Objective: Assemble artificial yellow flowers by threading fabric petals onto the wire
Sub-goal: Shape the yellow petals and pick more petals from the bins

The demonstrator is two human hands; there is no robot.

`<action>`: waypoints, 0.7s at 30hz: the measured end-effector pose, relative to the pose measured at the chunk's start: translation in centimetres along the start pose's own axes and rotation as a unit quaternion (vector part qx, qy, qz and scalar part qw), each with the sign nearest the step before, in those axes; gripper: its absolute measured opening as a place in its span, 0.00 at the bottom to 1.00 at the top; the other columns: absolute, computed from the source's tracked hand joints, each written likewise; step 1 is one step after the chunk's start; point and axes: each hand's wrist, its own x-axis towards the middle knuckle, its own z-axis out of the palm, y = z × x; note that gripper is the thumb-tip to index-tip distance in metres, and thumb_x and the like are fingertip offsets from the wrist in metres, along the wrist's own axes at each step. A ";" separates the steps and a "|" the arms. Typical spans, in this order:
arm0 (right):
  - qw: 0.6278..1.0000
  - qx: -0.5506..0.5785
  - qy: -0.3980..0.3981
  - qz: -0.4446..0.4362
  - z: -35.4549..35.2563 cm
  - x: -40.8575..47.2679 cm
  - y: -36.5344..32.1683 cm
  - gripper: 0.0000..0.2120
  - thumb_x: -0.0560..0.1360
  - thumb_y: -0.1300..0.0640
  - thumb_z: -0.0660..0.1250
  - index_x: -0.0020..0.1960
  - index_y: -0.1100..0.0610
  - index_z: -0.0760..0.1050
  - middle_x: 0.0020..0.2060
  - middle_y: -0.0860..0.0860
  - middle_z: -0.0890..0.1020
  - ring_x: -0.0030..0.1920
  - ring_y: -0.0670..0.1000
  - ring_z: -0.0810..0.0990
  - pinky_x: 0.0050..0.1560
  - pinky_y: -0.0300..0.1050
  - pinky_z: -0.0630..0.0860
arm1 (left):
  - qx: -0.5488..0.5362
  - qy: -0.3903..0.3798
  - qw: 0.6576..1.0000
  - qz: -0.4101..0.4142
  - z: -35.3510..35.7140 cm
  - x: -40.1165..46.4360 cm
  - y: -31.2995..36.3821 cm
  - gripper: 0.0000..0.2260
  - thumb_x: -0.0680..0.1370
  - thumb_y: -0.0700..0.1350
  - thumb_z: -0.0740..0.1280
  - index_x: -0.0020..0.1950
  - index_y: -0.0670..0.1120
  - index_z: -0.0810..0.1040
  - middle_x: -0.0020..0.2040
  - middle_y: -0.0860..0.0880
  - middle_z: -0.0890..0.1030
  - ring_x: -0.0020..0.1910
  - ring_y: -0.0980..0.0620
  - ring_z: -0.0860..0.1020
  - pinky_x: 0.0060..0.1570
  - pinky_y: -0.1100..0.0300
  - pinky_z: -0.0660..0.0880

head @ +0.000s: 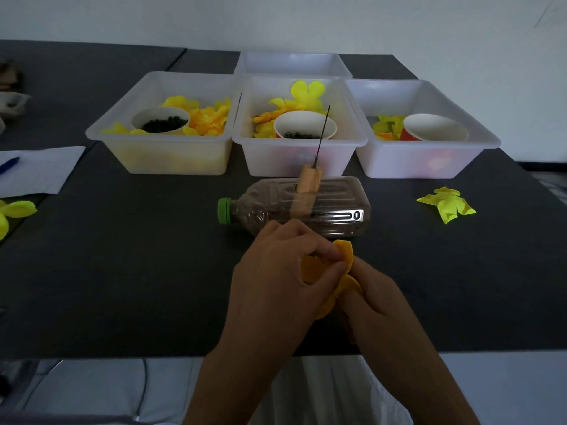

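Note:
Both my hands meet over the dark table near its front edge and hold an orange-yellow fabric petal piece (345, 254) between them. My left hand (276, 271) pinches the petal with thumb and fingers from the left. My right hand (372, 297) grips it from the right, its fingertips hidden under the fabric. Just beyond them a thin dark wire (323, 130) stands upright from a wooden handle (308, 187) stuck into a sand-filled plastic bottle (334, 210) with a green cap, lying on its side.
Three white bins hold yellow petals and paper cups: left bin (165, 161), middle bin (294, 164), right bin (429, 164). Another bin (293, 64) stands behind. Loose yellow petals (448, 204) lie at right and petals (15, 211) at left. Paper (40, 170) with a pen lies left.

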 end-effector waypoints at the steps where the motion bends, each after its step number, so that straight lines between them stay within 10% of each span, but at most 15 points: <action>1: 1.000 -0.014 0.005 -0.005 0.1 0.0 0.1 0.14 0.79 0.63 0.57 0.41 0.48 0.75 0.30 0.44 0.79 0.29 0.42 0.73 0.31 0.34 0.70 | 0.006 0.001 1.000 0.003 0.1 0.0 0.0 0.11 0.71 0.58 0.65 0.47 0.56 0.83 0.50 0.59 0.78 0.53 0.59 0.73 0.52 0.61 0.72; 8: 0.997 -0.067 0.039 -0.009 0.6 0.1 0.4 0.14 0.78 0.62 0.58 0.44 0.42 0.71 0.40 0.32 0.79 0.42 0.36 0.78 0.39 0.26 0.72 | -0.011 -0.001 1.000 0.010 0.7 0.2 0.1 0.05 0.70 0.54 0.67 0.43 0.56 0.79 0.53 0.58 0.76 0.54 0.59 0.74 0.54 0.63 0.72; 15: 0.995 -0.079 0.051 -0.045 1.1 0.1 0.6 0.16 0.79 0.62 0.57 0.48 0.40 0.71 0.39 0.45 0.81 0.41 0.45 0.80 0.39 0.41 0.77 | -0.057 0.001 0.998 0.030 1.2 0.5 -0.6 0.05 0.70 0.53 0.65 0.41 0.53 0.74 0.49 0.58 0.73 0.50 0.60 0.73 0.49 0.71 0.70; 21: 0.995 -0.023 0.085 -0.049 2.0 0.5 0.8 0.16 0.79 0.63 0.56 0.49 0.42 0.71 0.41 0.40 0.82 0.42 0.43 0.80 0.42 0.35 0.77 | -0.045 0.095 0.994 0.023 1.2 0.3 -0.3 0.04 0.69 0.54 0.62 0.39 0.56 0.70 0.45 0.61 0.71 0.48 0.63 0.72 0.47 0.76 0.68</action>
